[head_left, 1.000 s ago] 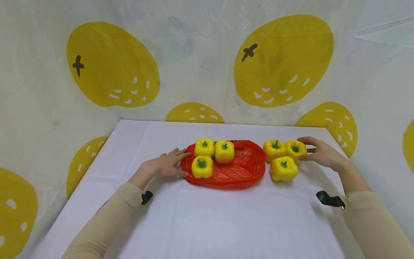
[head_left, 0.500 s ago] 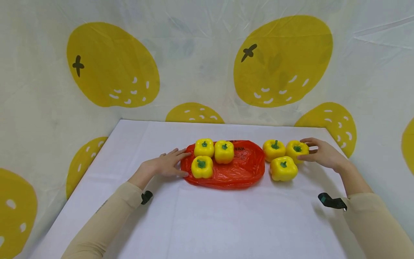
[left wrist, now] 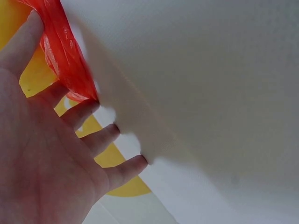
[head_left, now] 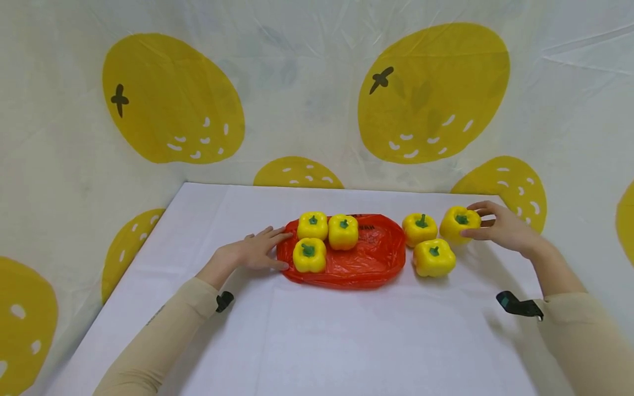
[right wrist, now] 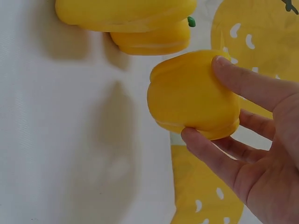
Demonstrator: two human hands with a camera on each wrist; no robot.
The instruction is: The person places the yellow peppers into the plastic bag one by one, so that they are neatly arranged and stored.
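Observation:
My right hand (head_left: 507,228) grips a yellow bell pepper (head_left: 458,224) with a green stem between thumb and fingers. In the right wrist view that held pepper (right wrist: 194,95) hangs above the white table, its shadow apart from it. My left hand (head_left: 256,251) lies with spread, straight fingers at the left end of a red plastic bag (head_left: 373,256). The left wrist view has the thumb and a finger right at the bag's edge (left wrist: 70,56), other fingertips on the cloth. Three yellow peppers stand on the bag's left half, including a front one (head_left: 309,256).
Right of the bag sit two more yellow peppers, one behind (head_left: 419,231) and one in front (head_left: 433,258). A white cloth covers the table (head_left: 346,341). Behind it hangs a pale curtain (head_left: 302,82) printed with large yellow fruit.
My right hand has taken hold of the back right pepper, lifted it and moved it slightly right, away from its neighbours. The left hand, bag and other peppers have stayed put.

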